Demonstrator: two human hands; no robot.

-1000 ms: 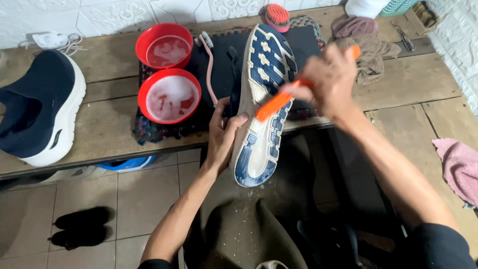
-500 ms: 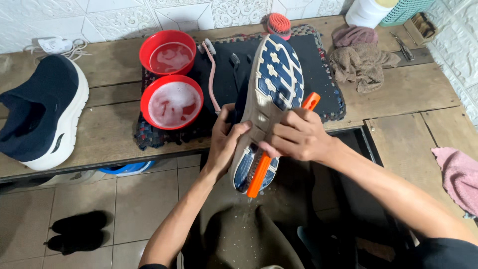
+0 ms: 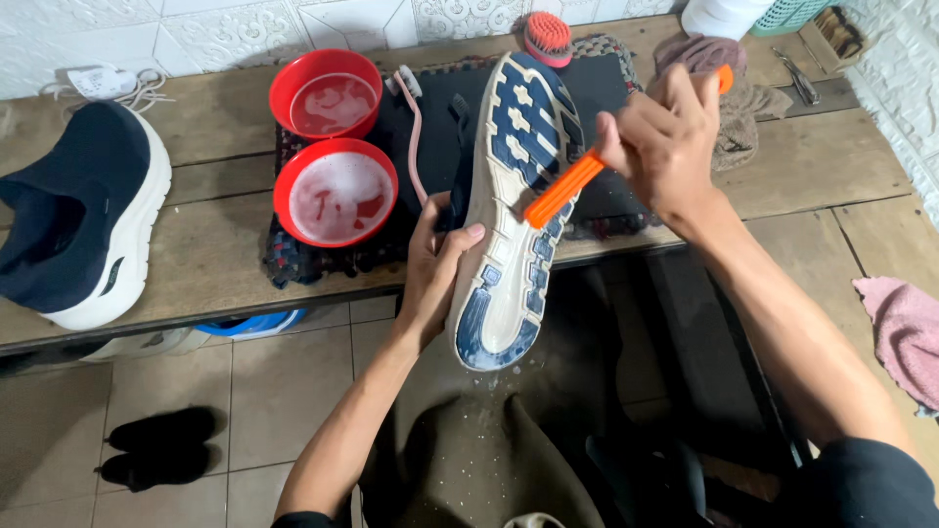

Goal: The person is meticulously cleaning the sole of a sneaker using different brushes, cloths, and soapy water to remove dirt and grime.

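A sneaker (image 3: 514,210) is held sole-up over the front edge of a wooden bench (image 3: 812,171), its toe pointing toward the tiled wall and its heel hanging out over the person's lap. The sole is white with blue tread patches and looks wet. The left hand (image 3: 435,259) grips the shoe from its left side near the middle, fingers curled around the upper and the thumb pressed along the sole's edge. The right hand (image 3: 665,137) is closed around an orange brush (image 3: 565,186), fingers wrapped tight on the handle, with the brush's lower end lying against the forepart of the sole.

Under the shoe's toe lies a dark mat (image 3: 606,127) spread across the bench. On its left part sit two red bowls: the near bowl (image 3: 335,193) holds foamy water, and the far bowl (image 3: 325,95) behind it does as well. A pink-handled brush (image 3: 419,127) lies between the bowls and the shoe. A round red scrub brush (image 3: 548,39) rests at the mat's far edge, and a brown rag (image 3: 729,78) is bunched behind the right hand. Well to the left, a dark slip-on shoe (image 3: 78,220) with a white sole stands on the bench. A pink cloth (image 3: 905,332) lies at the far right.
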